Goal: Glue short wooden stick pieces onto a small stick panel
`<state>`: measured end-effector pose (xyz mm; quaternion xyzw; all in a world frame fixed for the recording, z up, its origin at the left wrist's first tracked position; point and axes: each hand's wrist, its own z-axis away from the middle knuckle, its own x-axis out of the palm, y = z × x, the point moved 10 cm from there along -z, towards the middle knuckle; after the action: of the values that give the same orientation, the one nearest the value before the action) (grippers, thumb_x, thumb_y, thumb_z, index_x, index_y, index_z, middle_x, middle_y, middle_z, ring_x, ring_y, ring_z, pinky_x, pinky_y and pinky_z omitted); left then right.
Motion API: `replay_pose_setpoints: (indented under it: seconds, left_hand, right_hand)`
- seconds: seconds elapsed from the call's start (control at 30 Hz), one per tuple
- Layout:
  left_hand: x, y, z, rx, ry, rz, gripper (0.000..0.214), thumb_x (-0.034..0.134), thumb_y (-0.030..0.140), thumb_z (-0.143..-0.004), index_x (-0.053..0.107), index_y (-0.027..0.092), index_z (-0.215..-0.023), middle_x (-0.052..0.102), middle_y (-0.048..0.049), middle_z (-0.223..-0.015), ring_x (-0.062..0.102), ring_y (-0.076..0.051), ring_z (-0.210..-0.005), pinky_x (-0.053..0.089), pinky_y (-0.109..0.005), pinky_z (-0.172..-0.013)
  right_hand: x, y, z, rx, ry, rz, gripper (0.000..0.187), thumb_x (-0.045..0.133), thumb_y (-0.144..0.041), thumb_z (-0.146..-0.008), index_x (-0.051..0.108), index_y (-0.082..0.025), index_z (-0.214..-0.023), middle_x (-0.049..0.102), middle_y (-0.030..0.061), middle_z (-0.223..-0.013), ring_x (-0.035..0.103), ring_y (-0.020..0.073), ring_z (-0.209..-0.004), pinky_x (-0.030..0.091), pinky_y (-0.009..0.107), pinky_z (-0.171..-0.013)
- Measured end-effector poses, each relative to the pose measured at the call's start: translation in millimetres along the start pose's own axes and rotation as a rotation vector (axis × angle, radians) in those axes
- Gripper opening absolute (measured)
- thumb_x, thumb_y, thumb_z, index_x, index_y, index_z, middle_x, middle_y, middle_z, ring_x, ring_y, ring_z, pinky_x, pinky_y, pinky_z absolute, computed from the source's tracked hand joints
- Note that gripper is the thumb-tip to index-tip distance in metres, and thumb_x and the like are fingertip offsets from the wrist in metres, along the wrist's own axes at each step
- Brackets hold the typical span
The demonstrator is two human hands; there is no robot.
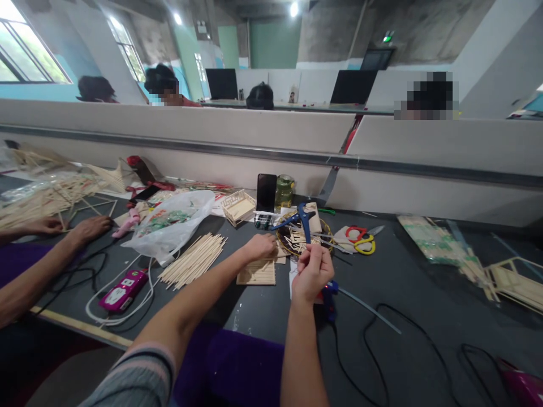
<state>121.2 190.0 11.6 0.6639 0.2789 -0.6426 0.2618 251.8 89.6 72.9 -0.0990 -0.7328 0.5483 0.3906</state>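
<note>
"One blue pliers-like tool [304, 219]: where is it?"

"Rising from the right hand's grip [314, 268], fingers closed round a handle."

"And the left hand [261, 247]?"

"Left of that grip, over a flat stick panel [257, 275]; whether its fingers pinch anything, I can't make out."

"What's near?"

"Just beyond the right grip, a round basket [329, 230] of short sticks; right of it, red-and-yellow scissors [365, 245]; below the grip, to its right, a blue glue gun [330, 308]. Left of the left grip, loose sticks [195, 260] lie fanned."

"How's the worktop [407, 288]?"

"Dark grey, cluttered, with a co-worker's hand [90, 227] well left of both grips."

"And the room?"

"Past the grips, a white partition [186, 121] with a grey rail [212, 145]; above it, several heads [259, 97], a concrete wall [428, 34], a ceiling light [294, 8], and, far left, a bright window [25, 48]."
</note>
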Motion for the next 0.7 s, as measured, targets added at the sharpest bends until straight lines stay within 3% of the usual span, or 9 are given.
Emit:
replay_pose_setpoints:
  seconds: [0.13, 0.4, 0.7]
  left_hand:
    - [-0.3, 6, -3, 0.068, -0.002, -0.053, 0.020, 0.048, 0.015, -0.083, 0.066, 0.009, -0.082, 0.062, -0.0149, -0.084, 0.058, -0.022, -0.079, 0.045, -0.029, -0.062]
    - [-2.8, -20, -4, -0.088, -0.065, -0.018, 0.018, 0.050, 0.021, -0.080, 0.066, 0.016, -0.083, 0.065, -0.0080, -0.084, 0.061, -0.017, -0.074, 0.042, -0.024, -0.060]
    - [1.0, -23, -4, -0.142, -0.085, -0.028, 0.021, 0.048, 0.018, -0.078, 0.069, 0.014, -0.079, 0.067, -0.0112, -0.084, 0.062, -0.019, -0.074, 0.040, -0.024, -0.058]
  right_hand:
    - [-2, 0, -1, 0.001, 0.012, -0.002, 0.031, 0.053, -0.044, -0.084, 0.053, -0.016, -0.072, 0.044, -0.0087, -0.049, 0.030, 0.0020, -0.033, 0.020, 0.015, -0.033]
    - [-2, 0, -1, 0.005, 0.016, -0.018, 0.029, 0.053, -0.042, -0.084, 0.055, -0.015, -0.071, 0.045, -0.0082, -0.049, 0.031, 0.0019, -0.033, 0.019, 0.015, -0.033]
    - [-1, 2, -1, 0.025, 0.016, -0.072, 0.026, 0.057, -0.038, -0.083, 0.057, -0.015, -0.070, 0.047, -0.0079, -0.047, 0.031, 0.0024, -0.032, 0.019, 0.016, -0.032]
